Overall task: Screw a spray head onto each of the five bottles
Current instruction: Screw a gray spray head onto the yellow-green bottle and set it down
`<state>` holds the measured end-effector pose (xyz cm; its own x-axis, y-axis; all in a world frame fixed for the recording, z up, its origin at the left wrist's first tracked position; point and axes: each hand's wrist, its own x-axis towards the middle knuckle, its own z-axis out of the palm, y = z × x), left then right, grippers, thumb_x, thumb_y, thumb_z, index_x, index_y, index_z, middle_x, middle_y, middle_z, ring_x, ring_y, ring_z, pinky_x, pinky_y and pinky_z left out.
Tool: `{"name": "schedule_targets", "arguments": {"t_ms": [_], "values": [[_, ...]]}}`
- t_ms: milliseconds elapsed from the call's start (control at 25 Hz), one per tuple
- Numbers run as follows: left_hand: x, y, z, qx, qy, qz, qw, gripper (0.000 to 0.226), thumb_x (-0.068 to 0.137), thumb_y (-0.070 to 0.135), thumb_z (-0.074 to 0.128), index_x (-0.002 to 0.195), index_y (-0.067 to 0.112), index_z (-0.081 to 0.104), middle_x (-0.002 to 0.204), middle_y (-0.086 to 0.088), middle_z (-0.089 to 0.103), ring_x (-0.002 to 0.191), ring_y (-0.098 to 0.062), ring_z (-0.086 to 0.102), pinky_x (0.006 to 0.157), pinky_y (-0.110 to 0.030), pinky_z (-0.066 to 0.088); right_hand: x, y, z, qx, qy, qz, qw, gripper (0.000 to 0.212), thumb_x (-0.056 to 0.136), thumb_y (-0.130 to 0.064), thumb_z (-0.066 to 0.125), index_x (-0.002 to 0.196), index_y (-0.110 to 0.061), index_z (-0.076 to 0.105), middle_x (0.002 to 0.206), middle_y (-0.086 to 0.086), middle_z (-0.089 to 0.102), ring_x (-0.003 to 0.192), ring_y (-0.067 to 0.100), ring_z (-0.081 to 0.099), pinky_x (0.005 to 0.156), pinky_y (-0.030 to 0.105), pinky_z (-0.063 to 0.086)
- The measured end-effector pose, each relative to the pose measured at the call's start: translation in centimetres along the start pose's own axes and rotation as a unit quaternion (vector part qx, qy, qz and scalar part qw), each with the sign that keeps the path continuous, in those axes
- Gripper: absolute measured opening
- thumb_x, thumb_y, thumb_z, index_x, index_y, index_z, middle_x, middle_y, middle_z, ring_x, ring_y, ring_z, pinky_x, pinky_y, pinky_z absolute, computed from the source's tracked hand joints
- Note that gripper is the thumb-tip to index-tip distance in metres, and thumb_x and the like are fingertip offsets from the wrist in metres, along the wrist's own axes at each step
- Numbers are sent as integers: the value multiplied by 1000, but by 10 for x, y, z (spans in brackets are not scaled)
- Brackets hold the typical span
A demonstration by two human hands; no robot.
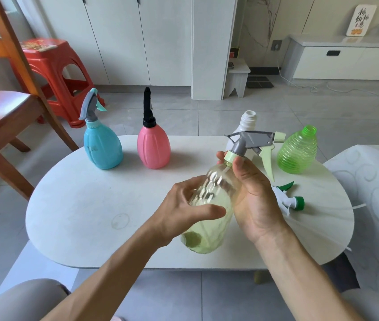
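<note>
While the pale yellow translucent plastic bottle (209, 205) was held tilted above the near part of the table, its body was cradled by the left hand (184, 209), fingers wrapped round it, and its neck was pinched by the right hand (251, 195) at the pale green collar of the grey trigger spray head (251, 141). Whether the collar was fully threaded could not be told. A crooked start was judged the chief risk: with the bottle tilted, the collar could be cross-threaded and jammed. The thin smooth wall could also be squeezed or let slip in the left hand.

Just beyond the right hand, a loose white spray head with green trigger and nozzle (288, 200) was lying on the white oval table (79, 205), near enough to be knocked off by a wrist. Farther back, a ribbed green translucent bottle (298, 151) and a white opaque bottle (246, 122) were standing open-necked. To the left, a pink bottle with a black nozzle (153, 147) and a blue bottle with a grey trigger head (101, 144) were already capped.

Beyond the table, grey floor tiles, a red plastic stool (54, 72), a wooden chair (3, 107) and white cabinets (142, 38) were seen.
</note>
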<state>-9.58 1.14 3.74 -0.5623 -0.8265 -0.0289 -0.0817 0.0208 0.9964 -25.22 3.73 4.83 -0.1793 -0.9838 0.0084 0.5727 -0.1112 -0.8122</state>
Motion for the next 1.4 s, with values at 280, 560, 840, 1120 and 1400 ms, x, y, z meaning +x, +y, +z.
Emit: {"name": "schedule_targets", "arguments": {"t_ms": [280, 560, 840, 1120, 1400], "values": [[1, 3, -4, -44, -72, -79, 993, 44, 66, 39, 78, 106, 21, 73, 103, -3, 72, 101, -20, 70, 82, -46, 60, 4, -8, -12, -8, -9, 23, 1000, 20, 86, -28, 65, 98, -16, 76, 101, 11, 76, 100, 22, 70, 87, 41, 51], [-5, 9, -1, 65, -60, -67, 994, 60, 53, 35, 81, 111, 25, 66, 102, -4, 70, 98, -20, 68, 82, -42, 58, 2, -17, -12, -27, -69, 34, 997, 33, 93, -30, 58, 113, -9, 72, 120, 22, 68, 109, 27, 66, 98, 46, 46], [-7, 12, -16, -98, -213, -84, 969, 55, 57, 14, 72, 112, 11, 68, 112, -19, 62, 108, -28, 64, 82, -47, 57, 1, -26, -11, 10, -161, 60, 985, 64, 75, -40, 82, 116, 3, 58, 126, 29, 52, 114, 31, 64, 93, 43, 52], [-7, 9, -12, -21, -141, -52, 988, 44, 54, 21, 78, 98, 19, 70, 94, -5, 66, 88, -13, 66, 78, -39, 53, 0, -23, -12, -48, -111, 8, 993, 37, 73, -43, 82, 95, -15, 76, 99, 4, 72, 104, 24, 68, 107, 59, 40], [-7, 10, 4, 175, -27, -36, 984, 78, 47, 55, 89, 116, 36, 59, 114, 6, 68, 105, -17, 67, 87, -47, 58, -3, -15, -12, -113, 24, -32, 993, 17, 82, -34, 69, 86, -19, 77, 91, 1, 76, 95, 18, 69, 86, 36, 51]]}}
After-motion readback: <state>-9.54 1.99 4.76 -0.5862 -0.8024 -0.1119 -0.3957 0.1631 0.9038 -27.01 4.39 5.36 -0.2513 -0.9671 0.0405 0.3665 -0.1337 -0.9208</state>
